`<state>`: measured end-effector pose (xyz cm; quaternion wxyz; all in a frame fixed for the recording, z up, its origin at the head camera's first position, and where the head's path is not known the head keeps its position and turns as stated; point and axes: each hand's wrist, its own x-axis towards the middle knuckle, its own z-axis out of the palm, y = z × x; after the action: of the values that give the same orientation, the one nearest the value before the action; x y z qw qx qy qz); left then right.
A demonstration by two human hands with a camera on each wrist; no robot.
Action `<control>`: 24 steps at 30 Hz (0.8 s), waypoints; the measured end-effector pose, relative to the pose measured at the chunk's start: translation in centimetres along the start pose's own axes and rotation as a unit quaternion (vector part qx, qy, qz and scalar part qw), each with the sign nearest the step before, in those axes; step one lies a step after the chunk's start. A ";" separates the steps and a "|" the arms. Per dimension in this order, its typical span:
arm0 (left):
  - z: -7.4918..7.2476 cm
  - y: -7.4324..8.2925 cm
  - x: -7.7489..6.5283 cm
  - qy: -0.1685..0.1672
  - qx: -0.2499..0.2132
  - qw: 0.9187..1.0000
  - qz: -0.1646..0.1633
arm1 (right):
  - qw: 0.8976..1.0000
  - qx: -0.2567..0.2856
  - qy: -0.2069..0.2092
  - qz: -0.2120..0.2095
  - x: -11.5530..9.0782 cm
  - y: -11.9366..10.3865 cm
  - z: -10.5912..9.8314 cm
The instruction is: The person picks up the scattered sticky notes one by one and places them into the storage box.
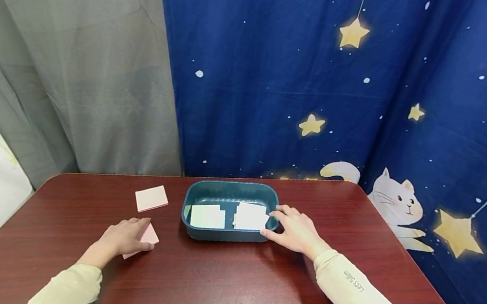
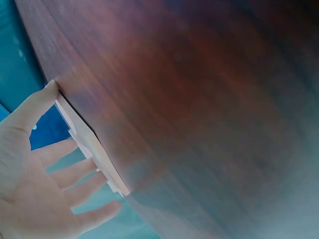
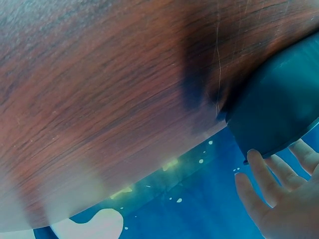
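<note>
My left hand [image 1: 123, 237] lies over a small stack of pink paper notes [image 1: 150, 235] on the table, covering much of it. In the left wrist view the thumb tip touches one corner of the stack [image 2: 94, 144], and the fairly straight fingers spread along its side. My right hand [image 1: 295, 231] is at the right end of a dark teal bin [image 1: 228, 236], fingertips right at the rim and thumb near the front corner. The right wrist view shows these fingers spread and nearly straight. Inside the bin lie pale green notes [image 1: 207, 216] and white notes [image 1: 251, 217].
Another pale pink stack of notes [image 1: 151, 198] lies left of the bin, behind my left hand. The dark red wooden table [image 1: 206, 291] ends just behind the bin. Grey [image 1: 85, 59] and blue star-patterned curtains [image 1: 272, 73] hang beyond it.
</note>
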<state>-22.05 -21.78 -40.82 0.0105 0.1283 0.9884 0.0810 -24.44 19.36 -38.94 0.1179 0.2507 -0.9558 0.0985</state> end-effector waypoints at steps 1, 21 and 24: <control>0.0 0.0 0.0 0.001 0.001 1.000 0.001 | 1.000 0.000 0.000 0.001 0.0 0.0 0.0; 0.2 -0.2 0.0 0.029 0.000 1.000 0.002 | 1.000 0.000 0.001 0.005 0.0 0.0 0.1; 0.3 -0.3 0.1 0.030 -0.005 1.000 0.003 | 1.000 0.000 0.001 0.005 0.0 0.0 0.1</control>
<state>-22.24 -21.99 -41.16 -0.0190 0.1284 0.9875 0.0896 -24.45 19.34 -39.06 0.1187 0.2454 -0.9570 0.0994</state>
